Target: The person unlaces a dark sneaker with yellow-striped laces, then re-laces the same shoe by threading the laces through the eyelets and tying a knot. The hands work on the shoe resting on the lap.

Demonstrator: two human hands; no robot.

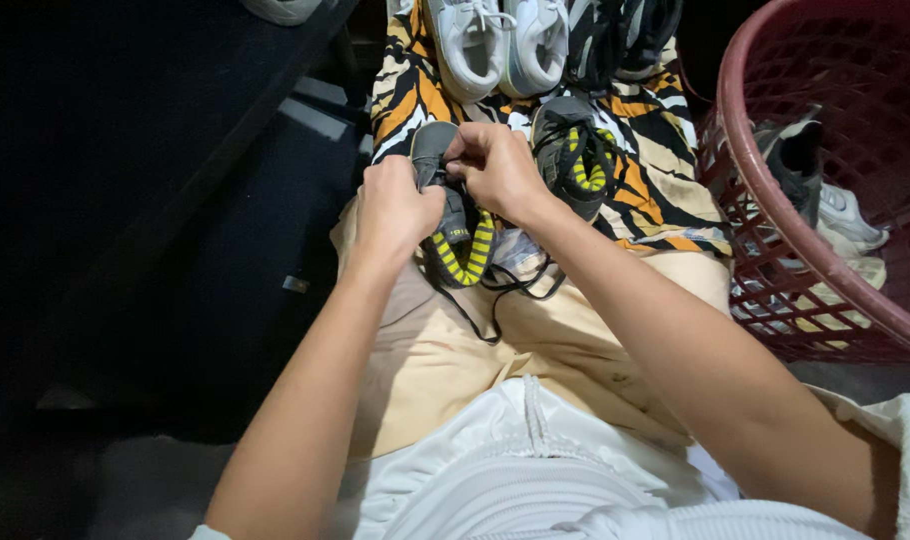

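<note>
A grey sneaker with a yellow-striped heel [461, 245] lies on my lap, toe pointing away. My left hand [395, 205] grips its left side. My right hand [495, 165] pinches near the tongue and laces at its top. Black laces [495, 290] hang loose from it over my tan trousers. Its matching grey and yellow sneaker [575, 155] stands just right of my right hand on a tiger-striped cloth [655, 150].
A pair of white sneakers [500, 40] and a dark pair [625, 35] sit at the far end of the striped cloth. A red plastic laundry basket [775, 230] at the right holds more shoes. Dark furniture fills the left side.
</note>
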